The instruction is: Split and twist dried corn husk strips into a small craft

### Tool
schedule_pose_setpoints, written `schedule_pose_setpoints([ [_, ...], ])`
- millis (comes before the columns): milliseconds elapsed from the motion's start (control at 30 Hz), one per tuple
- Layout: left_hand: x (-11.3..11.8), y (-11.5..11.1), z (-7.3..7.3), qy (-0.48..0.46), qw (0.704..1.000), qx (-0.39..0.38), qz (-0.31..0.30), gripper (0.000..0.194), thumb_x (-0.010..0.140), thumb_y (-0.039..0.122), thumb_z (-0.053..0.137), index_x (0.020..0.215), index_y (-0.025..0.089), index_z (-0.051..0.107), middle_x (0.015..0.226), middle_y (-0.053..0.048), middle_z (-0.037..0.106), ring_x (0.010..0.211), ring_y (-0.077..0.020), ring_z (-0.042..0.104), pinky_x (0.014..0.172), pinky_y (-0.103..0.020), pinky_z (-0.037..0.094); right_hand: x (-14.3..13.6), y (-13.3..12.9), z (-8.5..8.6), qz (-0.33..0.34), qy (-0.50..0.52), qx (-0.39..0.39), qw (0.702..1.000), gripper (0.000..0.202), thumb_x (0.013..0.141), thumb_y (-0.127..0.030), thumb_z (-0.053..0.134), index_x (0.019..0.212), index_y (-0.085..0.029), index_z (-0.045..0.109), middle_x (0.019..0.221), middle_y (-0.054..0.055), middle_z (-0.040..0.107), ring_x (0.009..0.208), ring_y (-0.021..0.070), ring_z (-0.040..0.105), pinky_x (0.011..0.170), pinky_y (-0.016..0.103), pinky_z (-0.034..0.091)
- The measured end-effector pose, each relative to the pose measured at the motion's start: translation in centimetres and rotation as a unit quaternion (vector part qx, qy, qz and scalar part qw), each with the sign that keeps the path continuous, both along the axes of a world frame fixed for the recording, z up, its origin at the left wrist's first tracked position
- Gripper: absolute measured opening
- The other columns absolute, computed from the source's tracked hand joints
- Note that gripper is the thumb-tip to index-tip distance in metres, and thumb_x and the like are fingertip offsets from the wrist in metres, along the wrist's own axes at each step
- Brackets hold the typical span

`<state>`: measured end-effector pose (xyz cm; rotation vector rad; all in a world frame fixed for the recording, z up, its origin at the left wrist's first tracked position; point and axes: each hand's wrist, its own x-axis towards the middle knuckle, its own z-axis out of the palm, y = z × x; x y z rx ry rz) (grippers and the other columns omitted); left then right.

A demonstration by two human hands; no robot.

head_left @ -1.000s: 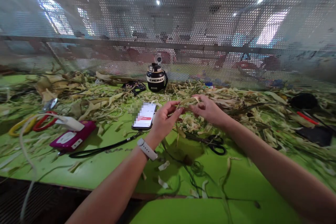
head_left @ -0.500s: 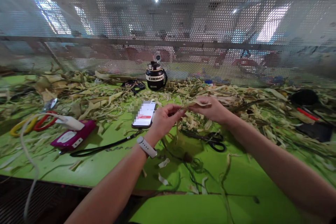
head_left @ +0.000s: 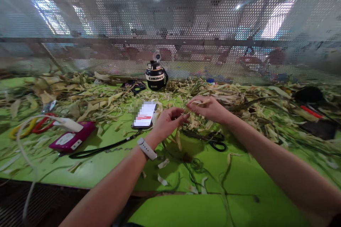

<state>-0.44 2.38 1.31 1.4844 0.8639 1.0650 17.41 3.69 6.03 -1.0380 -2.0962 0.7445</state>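
Both my hands meet over the green table [head_left: 247, 177], pinching a pale dried husk strip [head_left: 200, 103]. My left hand [head_left: 168, 122], with a light watch on its wrist, is closed on the strip's near end, and a tail of husk [head_left: 178, 140] hangs below its fingers. My right hand [head_left: 209, 107] is closed on the strip from the other side, its fingertips close to the left ones. Just under the hands lie black-handled scissors [head_left: 217, 142] and a heap of husk shreds [head_left: 194, 124]. A lit phone [head_left: 145, 115] lies left of my left hand.
A black bottle [head_left: 155, 76] stands at the back before a perforated metal screen [head_left: 186, 17]. At the left are a purple power box [head_left: 71, 138] with a white plug, and red-handled scissors [head_left: 44, 123]. Husks [head_left: 66, 88] litter the table; green string [head_left: 195, 166] lies in front.
My right hand's fingers have folded closer over the strip, so less of it sticks out flat. A husk tail now shows below my left hand. The view has shifted slightly.
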Motion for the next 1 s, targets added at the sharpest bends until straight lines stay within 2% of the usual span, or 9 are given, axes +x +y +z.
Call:
schedule_pose_setpoints([
  [100,0.0,0.0,-0.2,0.000,1.000,-0.009,-0.015,0.033,0.064,0.041,0.071,0.082,0.015,0.063,0.071,-0.002,0.068,0.063,-0.0128,0.061,0.060,-0.025,0.049,-0.6,0.0,-0.7,-0.023,0.004,0.059,0.998,0.041,0.080,-0.050,0.050,0.060,-0.015,0.054,0.058,-0.002,0.043,0.056,0.0093,0.039,0.052,0.021,0.030],
  [200,-0.1,-0.1,-0.1,0.006,0.999,-0.019,-0.035,0.033,0.062,0.044,0.071,0.076,0.015,0.065,0.069,-0.002,0.068,0.062,-0.0133,0.062,0.063,-0.027,0.050,-1.0,0.0,-1.3,-0.049,0.017,0.079,0.996,0.043,0.081,-0.050,0.049,0.055,-0.015,0.048,0.056,-0.002,0.037,0.056,0.0091,0.036,0.053,0.021,0.029],
  [367,-0.1,-0.3,0.1,0.012,0.998,-0.034,-0.044,0.032,0.061,0.043,0.073,0.072,0.014,0.065,0.067,-0.004,0.069,0.063,-0.0144,0.063,0.063,-0.027,0.050,-0.9,0.3,-1.5,-0.054,0.041,0.053,0.996,0.042,0.078,-0.050,0.052,0.054,-0.016,0.045,0.057,-0.003,0.036,0.056,0.0090,0.034,0.053,0.021,0.029],
  [533,0.1,-0.4,0.1,0.000,0.997,-0.051,-0.061,0.029,0.067,0.042,0.068,0.074,0.014,0.066,0.071,-0.005,0.070,0.063,-0.0122,0.061,0.061,-0.023,0.047,0.1,1.3,-1.4,-0.080,0.079,0.000,0.994,0.042,0.074,-0.055,0.054,0.063,-0.015,0.053,0.057,-0.003,0.037,0.054,0.0086,0.031,0.048,0.022,0.024],
  [700,0.1,-0.5,0.2,0.037,0.995,-0.050,-0.084,0.027,0.070,0.041,0.067,0.067,0.014,0.065,0.063,-0.003,0.068,0.054,-0.0088,0.054,0.053,-0.020,0.041,-0.3,1.0,-1.4,-0.089,0.093,0.017,0.991,0.044,0.073,-0.055,0.055,0.054,-0.017,0.045,0.054,-0.004,0.029,0.051,0.0077,0.026,0.046,0.023,0.020],
  [800,0.2,-0.8,0.2,0.046,0.991,-0.060,-0.109,0.026,0.068,0.039,0.069,0.065,0.013,0.063,0.061,-0.002,0.067,0.053,-0.0085,0.054,0.053,-0.020,0.040,0.1,1.3,-1.2,-0.119,0.118,-0.001,0.986,0.043,0.070,-0.055,0.059,0.054,-0.016,0.049,0.052,-0.004,0.032,0.049,0.0079,0.029,0.046,0.024,0.022],
  [900,0.2,-0.8,0.4,0.004,0.991,-0.081,-0.105,0.025,0.070,0.038,0.068,0.068,0.013,0.064,0.063,-0.003,0.068,0.057,-0.0098,0.057,0.057,-0.021,0.041,2.2,2.3,-0.5,-0.216,0.209,-0.017,0.953,0.039,0.070,-0.055,0.060,0.061,-0.017,0.053,0.047,-0.006,0.035,0.043,0.0074,0.028,0.042,0.023,0.022],
  [967,0.0,-0.5,0.4,-0.061,0.994,-0.082,-0.045,0.024,0.071,0.038,0.067,0.073,0.014,0.064,0.066,-0.002,0.068,0.060,-0.0103,0.059,0.058,-0.021,0.042,3.9,3.1,0.3,-0.281,0.290,-0.020,0.915,0.035,0.071,-0.053,0.060,0.067,-0.019,0.054,0.044,-0.008,0.034,0.038,0.0069,0.026,0.037,0.022,0.019],
  [1000,-0.1,-0.2,0.4,-0.098,0.992,-0.078,-0.004,0.023,0.072,0.037,0.066,0.076,0.015,0.063,0.068,-0.002,0.068,0.062,-0.0103,0.059,0.059,-0.020,0.042,4.5,3.3,0.7,-0.300,0.329,-0.007,0.895,0.033,0.071,-0.050,0.062,0.068,-0.019,0.054,0.046,-0.007,0.038,0.038,0.0064,0.029,0.037,0.021,0.020],
])
